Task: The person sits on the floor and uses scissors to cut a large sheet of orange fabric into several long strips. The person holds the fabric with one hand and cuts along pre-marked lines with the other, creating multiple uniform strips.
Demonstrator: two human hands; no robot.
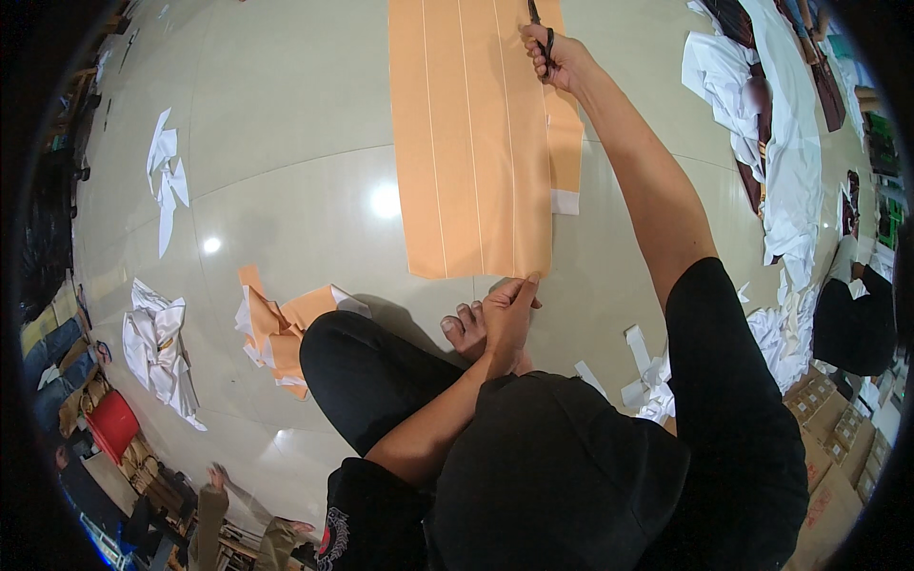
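Observation:
A long piece of orange fabric [457, 152] with thin pale lengthwise lines lies flat on the floor and runs out of view at the top. My left hand [509, 309] pinches its near right corner between thumb and fingers. Far up along the fabric's right edge, my right hand [562, 62] grips a pair of dark scissors [547, 46] by the handles. The blades point away and are partly cut off by the top of the view. Under that edge, a second strip of orange fabric [566, 157] with a whitish end sticks out to the right.
Crumpled orange scraps [276, 324] and bundled white cloth [157, 338] lie at left, with white offcuts [167, 181] farther off. White fabric [790, 143] is heaped along the right, near cardboard boxes [828, 447]. A red chair [112, 425] stands at far left.

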